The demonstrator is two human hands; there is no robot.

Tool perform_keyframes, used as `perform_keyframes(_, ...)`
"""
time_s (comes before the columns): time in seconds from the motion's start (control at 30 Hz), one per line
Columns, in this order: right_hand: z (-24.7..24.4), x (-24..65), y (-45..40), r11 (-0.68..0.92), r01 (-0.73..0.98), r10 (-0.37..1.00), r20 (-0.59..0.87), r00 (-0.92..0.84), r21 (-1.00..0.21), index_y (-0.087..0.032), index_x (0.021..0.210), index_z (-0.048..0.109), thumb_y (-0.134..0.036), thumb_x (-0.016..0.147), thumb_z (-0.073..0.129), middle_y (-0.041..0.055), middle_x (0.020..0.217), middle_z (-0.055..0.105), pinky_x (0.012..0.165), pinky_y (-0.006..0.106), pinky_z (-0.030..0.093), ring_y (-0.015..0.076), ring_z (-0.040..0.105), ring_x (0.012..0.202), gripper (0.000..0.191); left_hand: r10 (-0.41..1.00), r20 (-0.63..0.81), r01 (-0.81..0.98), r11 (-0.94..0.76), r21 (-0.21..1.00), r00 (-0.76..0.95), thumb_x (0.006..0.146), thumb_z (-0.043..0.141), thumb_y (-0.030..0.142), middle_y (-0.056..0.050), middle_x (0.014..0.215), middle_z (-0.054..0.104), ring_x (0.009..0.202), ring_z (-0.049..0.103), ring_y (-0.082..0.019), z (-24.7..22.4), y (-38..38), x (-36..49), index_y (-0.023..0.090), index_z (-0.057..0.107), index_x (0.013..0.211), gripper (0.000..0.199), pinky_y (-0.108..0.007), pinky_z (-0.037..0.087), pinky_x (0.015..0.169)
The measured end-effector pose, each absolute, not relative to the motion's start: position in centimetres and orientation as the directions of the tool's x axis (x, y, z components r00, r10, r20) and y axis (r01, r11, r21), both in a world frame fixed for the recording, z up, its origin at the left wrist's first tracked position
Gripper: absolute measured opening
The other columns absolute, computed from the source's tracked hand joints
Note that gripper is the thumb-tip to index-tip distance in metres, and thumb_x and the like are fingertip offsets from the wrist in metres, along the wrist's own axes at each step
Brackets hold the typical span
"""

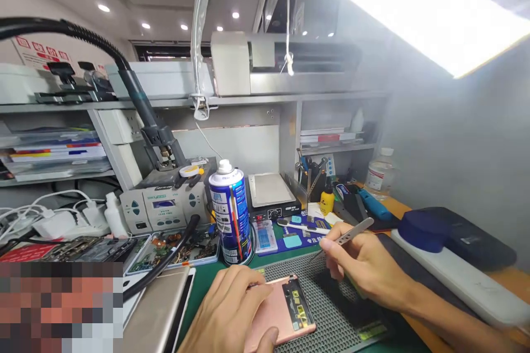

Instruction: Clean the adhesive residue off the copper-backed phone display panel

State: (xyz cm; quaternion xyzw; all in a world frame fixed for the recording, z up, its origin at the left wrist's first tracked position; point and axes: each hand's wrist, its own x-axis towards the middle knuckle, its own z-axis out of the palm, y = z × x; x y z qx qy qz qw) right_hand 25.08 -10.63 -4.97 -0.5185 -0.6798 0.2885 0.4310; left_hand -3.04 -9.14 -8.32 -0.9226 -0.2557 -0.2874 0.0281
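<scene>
A rose-gold device (271, 314) with an opened dark section at its right end, showing yellow and black parts, lies on a grey perforated mat (327, 320). My left hand (232, 309) rests over the left part of the device, fingers curved around its edges, thumb at the near side. Metal tweezers (354, 231) are pinched in my right hand (362, 262), which is raised over the mat to the right of the device. The tweezers' tip points down and left, apart from the device.
A blue spray can (229, 215) stands just behind my left hand. Behind are a soldering station (165, 207), a heating plate (271, 192) and a yellow bottle (327, 201). A parts tray (207, 253) is left, a white-and-blue tool (455, 276) right.
</scene>
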Motion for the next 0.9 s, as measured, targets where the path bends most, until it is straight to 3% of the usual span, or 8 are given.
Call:
perform_keyframes(0.13,-4.6,23.9,-12.0,0.537,0.658,0.805,0.554,-0.212,-0.529,-0.023,0.068,0.046,-0.032,0.104,0.037,-0.0015,0.064,0.052,0.059,0.029,0.044,0.0146,0.052,0.058,0.039,0.428,0.675,0.494,-0.863,0.107,0.601,0.082,0.061,0.018,-0.008,0.092,0.066,0.083,0.064,-0.024,-7.0,-9.6,-1.5,0.016,0.063,0.105,0.023,-0.038,0.057,0.07)
perform_keyframes(0.3,-3.8,20.6,-14.2,0.635,0.661,0.735,0.574,-0.36,-0.399,-0.022,0.077,0.052,-0.026,0.099,0.042,-0.0021,0.065,0.054,0.053,0.027,0.038,0.0129,0.045,0.052,0.024,0.497,0.653,0.451,-0.855,0.256,0.571,0.086,0.055,0.02,-0.007,0.092,0.069,0.083,0.066,-0.023,-5.4,-10.8,1.2,0.019,0.065,0.103,0.019,-0.037,0.058,0.074)
perform_keyframes(0.47,-3.2,18.9,-14.8,0.609,0.72,0.72,0.612,-0.326,-0.332,-0.021,0.079,0.052,-0.03,0.098,0.038,0.0031,0.069,0.058,0.059,0.032,0.038,0.0166,0.047,0.057,0.026,0.59,0.627,0.35,-0.807,0.475,0.509,0.096,0.043,0.026,-0.006,0.089,0.073,0.077,0.068,-0.02,-3.2,-12.1,2.7,0.018,0.071,0.096,0.028,-0.029,0.056,0.069)
perform_keyframes(0.57,-2.4,19.5,-14.8,0.58,0.738,0.732,0.619,-0.285,-0.346,-0.02,0.083,0.057,-0.031,0.096,0.048,0.0034,0.073,0.062,0.061,0.03,0.041,0.0169,0.052,0.061,0.019,0.618,0.596,0.313,-0.781,0.54,0.513,0.098,0.047,0.028,-0.001,0.081,0.075,0.072,0.069,-0.018,-1.8,-11.7,3.1,0.02,0.075,0.088,0.031,-0.026,0.055,0.067)
perform_keyframes(0.67,-0.8,21.8,-13.4,0.517,0.749,0.764,0.619,-0.184,-0.415,-0.021,0.107,0.062,-0.031,0.094,0.06,0.0011,0.086,0.069,0.067,0.028,0.048,0.0154,0.061,0.068,0.017,0.647,0.619,0.318,-0.761,0.566,0.446,0.098,0.051,0.032,-0.001,0.089,0.078,0.077,0.072,-0.019,-1.7,-9.7,3.0,0.021,0.078,0.095,0.029,-0.026,0.056,0.072)
perform_keyframes(0.77,1.4,25.8,-9.4,0.306,0.78,0.791,0.602,0.111,-0.546,-0.017,0.112,0.062,-0.034,0.102,0.054,0.003,0.091,0.069,0.072,0.032,0.054,0.0162,0.065,0.075,0.022,0.684,0.646,0.331,-0.73,0.598,0.34,0.096,0.054,0.037,-0.006,0.096,0.08,0.083,0.075,-0.022,-2.8,-7.2,2.5,0.018,0.079,0.099,0.031,-0.028,0.059,0.074)
perform_keyframes(0.9,3.6,30.9,-2.6,0.013,0.723,0.82,0.421,0.387,-0.691,-0.016,0.121,0.064,-0.034,0.099,0.064,0.0071,0.118,0.068,0.08,0.04,0.059,0.0219,0.069,0.095,0.028,0.677,0.673,0.291,-0.736,0.612,0.297,0.097,0.053,0.039,-0.008,0.104,0.078,0.094,0.074,-0.023,-4.4,-6.0,1.9,0.019,0.078,0.104,0.033,-0.029,0.058,0.084)
